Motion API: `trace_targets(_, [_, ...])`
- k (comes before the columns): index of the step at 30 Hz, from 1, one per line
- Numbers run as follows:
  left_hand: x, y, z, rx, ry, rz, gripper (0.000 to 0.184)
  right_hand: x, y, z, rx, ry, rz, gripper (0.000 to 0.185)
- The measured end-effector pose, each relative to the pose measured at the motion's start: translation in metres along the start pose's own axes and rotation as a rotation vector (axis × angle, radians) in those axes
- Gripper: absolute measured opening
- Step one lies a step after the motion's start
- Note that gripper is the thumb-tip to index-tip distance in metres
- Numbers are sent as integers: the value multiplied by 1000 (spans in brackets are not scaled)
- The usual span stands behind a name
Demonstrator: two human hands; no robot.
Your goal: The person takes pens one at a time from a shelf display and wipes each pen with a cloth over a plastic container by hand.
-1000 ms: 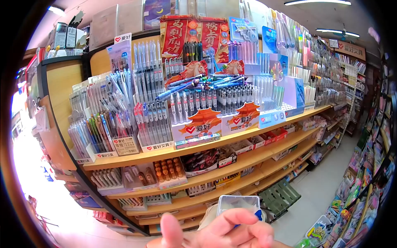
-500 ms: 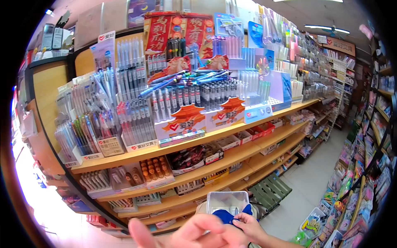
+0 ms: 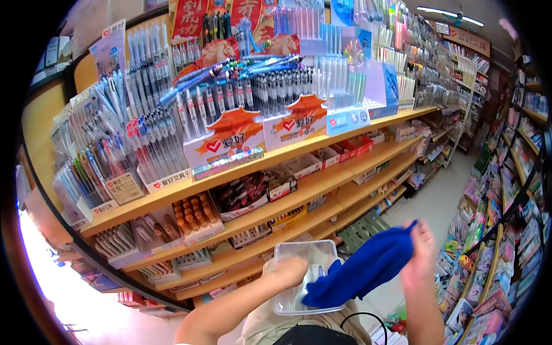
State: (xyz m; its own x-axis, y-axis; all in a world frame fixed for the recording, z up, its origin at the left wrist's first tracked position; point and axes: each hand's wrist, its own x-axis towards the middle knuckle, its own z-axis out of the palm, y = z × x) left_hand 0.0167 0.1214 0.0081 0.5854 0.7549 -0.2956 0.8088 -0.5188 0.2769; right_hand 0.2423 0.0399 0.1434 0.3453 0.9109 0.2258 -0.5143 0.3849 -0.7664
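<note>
A blue cloth (image 3: 365, 267) is stretched up to the right from a clear plastic bin (image 3: 278, 305). My right hand (image 3: 422, 247), raised beside the bin, has its fingers closed on the cloth's upper end. The lower end hangs over the bin's right side. My left hand (image 3: 292, 270) is over the left part of the bin, slightly blurred, its fingers hidden from view. The bin rests at my lap, and something pale inside it is partly covered by the cloth.
Ahead stands a wooden shelf (image 3: 230, 175) with pen displays on top and boxes of small goods below. A dark green slatted item (image 3: 368, 230) lies on the floor by it. Racks of packaged goods (image 3: 489, 259) line the right side of the aisle.
My right hand has lifted the blue cloth up and to the right, spreading it out. My left hand has moved from the foreground to over the bin. The view has tilted down.
</note>
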Motion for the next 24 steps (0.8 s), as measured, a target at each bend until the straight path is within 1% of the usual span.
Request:
trace_targets(1, [1, 1, 6, 17, -57, 27, 31, 9, -11, 2, -2, 82, -66, 9])
trace_targets(2, [1, 3, 12, 33, -114, 56, 32, 18, -20, -5, 28, -11, -78, 9])
trace_targets(3, [2, 5, 17, 48, -167, 85, 34, 22, -29, -2, 42, -29, -111, 10])
trace_targets(5, [0, 11, 19, 89, -262, 143, 37, 25, -39, 5, 85, 75, -167, 11])
trace_targets(6, [-5, 17, 21, 21, -208, 196, 42, 25, -42, 9, 101, 37, -194, 12])
trace_targets(7, [-6, 21, 28, 40, -189, 253, 40, 24, -45, 13, 119, -1, -221, 12])
trace_targets(9, [-1, 27, 44, 201, -249, 277, 57, 23, -49, 16, 132, -44, -255, 13])
trace_targets(11, [1, 28, 53, 321, -177, 297, 50, 25, -54, 14, 119, -61, -272, 14])
trace_targets(12, [2, 29, 57, 381, -139, 305, 46, 25, -58, 19, 103, 46, -272, 14])
trace_targets(14, [1, 31, 54, 258, -114, 297, 31, 27, -55, 19, 87, -22, -239, 13])
trace_targets(15, [1, 32, 52, 200, -101, 294, 26, 29, -53, 19, 81, -55, -225, 13])
trace_targets(16, [3, 32, 54, 212, -77, 328, 26, 26, -47, 24, 35, -11, -211, 11])
trace_targets(17, [6, 30, 60, 226, -54, 361, 26, 21, -39, 33, 41, -35, -212, 10])
trace_targets(19, [8, 29, 69, 257, -11, 428, 27, 17, -25, 37, 41, -96, -147, 10])
trace_targets(20, [3, 26, 72, 73, 64, 390, 24, 17, -17, 37, 53, -83, -127, 10])
trace_targets(21, [2, 22, 72, 127, 122, 472, 22, 16, -14, 40, 94, -115, -70, 9])
trace_targets(23, [0, 13, 66, 240, 238, 637, 17, 13, -9, 50, 100, -138, -53, 8])
trace_targets(24, [2, 8, 59, 177, 206, 547, 16, 13, -7, 52, 121, -137, -28, 8])
